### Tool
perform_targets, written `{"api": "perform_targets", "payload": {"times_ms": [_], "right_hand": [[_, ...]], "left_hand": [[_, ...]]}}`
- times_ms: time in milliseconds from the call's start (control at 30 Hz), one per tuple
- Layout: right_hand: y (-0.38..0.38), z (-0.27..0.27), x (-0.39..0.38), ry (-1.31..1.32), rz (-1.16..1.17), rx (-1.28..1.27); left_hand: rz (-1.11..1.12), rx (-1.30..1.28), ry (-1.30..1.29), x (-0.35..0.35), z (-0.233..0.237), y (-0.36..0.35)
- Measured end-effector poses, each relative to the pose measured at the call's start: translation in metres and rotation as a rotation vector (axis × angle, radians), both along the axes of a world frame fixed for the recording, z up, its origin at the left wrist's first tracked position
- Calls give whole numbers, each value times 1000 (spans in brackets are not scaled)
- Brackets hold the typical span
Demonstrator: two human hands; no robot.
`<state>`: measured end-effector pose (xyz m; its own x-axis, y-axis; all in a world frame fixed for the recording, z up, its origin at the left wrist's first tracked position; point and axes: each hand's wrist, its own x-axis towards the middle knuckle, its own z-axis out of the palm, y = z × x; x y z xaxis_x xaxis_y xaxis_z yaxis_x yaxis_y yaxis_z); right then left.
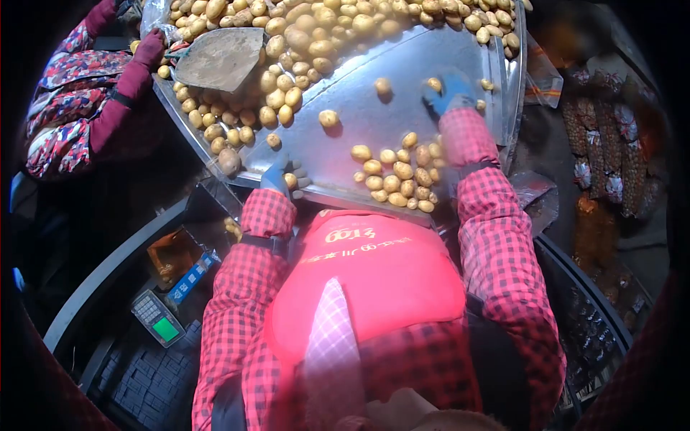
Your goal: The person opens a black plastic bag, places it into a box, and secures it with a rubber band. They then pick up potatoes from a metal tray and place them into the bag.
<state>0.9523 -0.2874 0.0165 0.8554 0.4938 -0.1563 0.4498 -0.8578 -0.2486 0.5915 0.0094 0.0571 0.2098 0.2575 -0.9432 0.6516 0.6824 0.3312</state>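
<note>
My left hand (275,177), in a blue glove with greyish fingertips, is at the near left edge of the metal table (316,154). Its fingers curl round a small potato (290,180). Farther up on the right, my right hand (453,93), also blue-gloved and slightly blurred, has a potato (434,85) between thumb and fingers. Two loose potatoes, one of them a pale potato (329,118), lie on the metal between my hands. A cluster of potatoes (402,171) sits near the front edge, close to my body.
A large potato heap (316,36) covers the far side and left. A flat, dusty scoop-like plate (221,59) rests on it, near a co-worker's gloved hand (150,47). A scale display (157,318) stands lower left. Filled net bags (607,136) lie at right.
</note>
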Motion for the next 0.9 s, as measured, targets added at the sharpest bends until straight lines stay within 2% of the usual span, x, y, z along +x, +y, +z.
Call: {"api": "perform_targets", "payload": {"times_ms": [133,200,233,300,333,400,433,467,500,567,600,733,833,900], "right_hand": [[22,30,-100,-163,153,-47],[32,55,-120,301,137,-186],[37,51,-127,304,147,-185],[47,38,-137,-49,189,140],[62,32,-133,-49,191,144],[96,22,-117,-112,228,234],[102,24,-116,-110,229,240],[106,26,-115,-113,425,190],[108,26,-115,-116,620,136],[90,-9,-127,-95,687,227],[76,-27,-130,-74,752,316],[5,-24,-154,-154,663,381],[-36,-10,-169,-169,566,447],[-54,-1,-174,-114,445,388]], "left_hand": [[-25,14,-31,5,17,-6],[-37,9,-44,5,14,-3],[-27,11,-41,3,11,-3],[-84,20,-48,5,10,-4],[-27,6,-16,11,15,-6],[-516,240,-194,-13,-84,13],[-716,397,-273,-3,-78,10],[-1365,1001,-287,-5,-70,-2],[-1367,1003,-284,7,-34,-26],[-439,430,-349,24,9,-64],[-384,362,-275,27,14,-72],[-457,520,-206,33,22,-84],[-511,524,-349,35,1,-93],[-1222,791,-609,44,-5,-105]]}}
